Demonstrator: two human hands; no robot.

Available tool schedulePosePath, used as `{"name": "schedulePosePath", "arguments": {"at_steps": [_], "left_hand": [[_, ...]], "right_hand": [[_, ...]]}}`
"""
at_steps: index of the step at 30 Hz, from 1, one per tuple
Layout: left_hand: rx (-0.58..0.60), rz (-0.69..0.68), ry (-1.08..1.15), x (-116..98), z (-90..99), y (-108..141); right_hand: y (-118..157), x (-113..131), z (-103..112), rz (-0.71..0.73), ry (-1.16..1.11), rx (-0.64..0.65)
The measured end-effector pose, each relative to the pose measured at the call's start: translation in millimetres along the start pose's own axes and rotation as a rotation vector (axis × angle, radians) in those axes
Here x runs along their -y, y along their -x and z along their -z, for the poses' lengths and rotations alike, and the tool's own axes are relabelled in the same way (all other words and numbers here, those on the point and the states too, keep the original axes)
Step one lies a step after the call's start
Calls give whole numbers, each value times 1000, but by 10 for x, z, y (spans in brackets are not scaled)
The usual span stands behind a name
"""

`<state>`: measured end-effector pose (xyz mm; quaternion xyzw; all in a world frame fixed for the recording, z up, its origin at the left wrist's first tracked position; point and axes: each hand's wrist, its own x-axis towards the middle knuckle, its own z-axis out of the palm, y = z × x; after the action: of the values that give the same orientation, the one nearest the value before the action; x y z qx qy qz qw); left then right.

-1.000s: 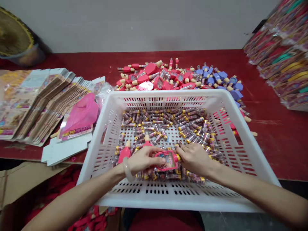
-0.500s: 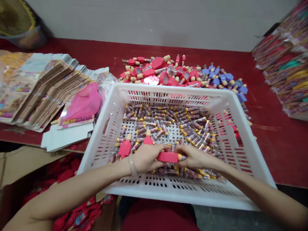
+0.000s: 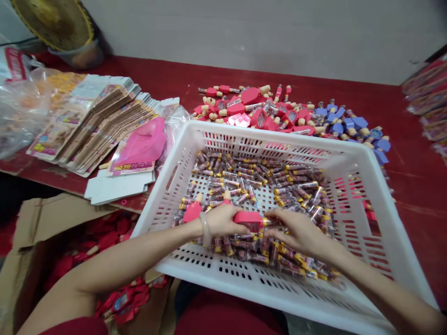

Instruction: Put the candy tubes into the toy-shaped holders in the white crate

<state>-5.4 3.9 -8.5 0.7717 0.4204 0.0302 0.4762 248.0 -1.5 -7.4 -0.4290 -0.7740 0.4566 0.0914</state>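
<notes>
My left hand (image 3: 223, 220) grips a red block-like piece (image 3: 247, 217) over the white basket. From that piece's right end sticks a small clear tube with a yellow end (image 3: 268, 222). My right hand (image 3: 298, 229) has thumb and fingers closed around the tube's outer end, which they partly cover. Below both hands lie many similar tubes (image 3: 296, 190) with dark contents and yellow ends. Beside my left wrist, a red piece with a beige knob (image 3: 192, 211) rests on the tubes; another beige knob (image 3: 226, 195) shows behind my left hand.
The white basket (image 3: 279, 139) has slotted walls. Behind it are heaps of red pieces (image 3: 251, 96) and blue pieces (image 3: 359, 123). Printed cards (image 3: 101, 125) and a pink bag (image 3: 145, 142) lie left. A cardboard box (image 3: 45, 223) with red pieces stands below; packed bags (image 3: 429, 97) sit right.
The view has swung left, so the basket appears farther right. The tube remains at the red piece's end, and my right hand's fingers sit a little farther out along it.
</notes>
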Motion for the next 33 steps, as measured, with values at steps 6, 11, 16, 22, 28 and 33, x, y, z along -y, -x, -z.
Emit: {"name": "schedulePosePath", "arguments": {"at_steps": [6, 11, 16, 22, 28, 33], "left_hand": [[-142, -265, -215, 11, -24, -2], [-186, -248, -304, -5, 34, 9], [108, -6, 139, 33, 52, -11], [-148, -382, -410, 13, -11, 51], [-79, -167, -207, 37, 36, 9], [118, -33, 103, 74, 4, -5]], "right_hand": [[36, -65, -125, -142, -292, 180], [-72, -82, -139, -221, -503, 256], [27, 51, -67, 185, 244, -71], [39, 2, -217, -136, -434, 188], [-50, -32, -143, -193, -488, 251], [43, 42, -60, 130, 105, -37]]}}
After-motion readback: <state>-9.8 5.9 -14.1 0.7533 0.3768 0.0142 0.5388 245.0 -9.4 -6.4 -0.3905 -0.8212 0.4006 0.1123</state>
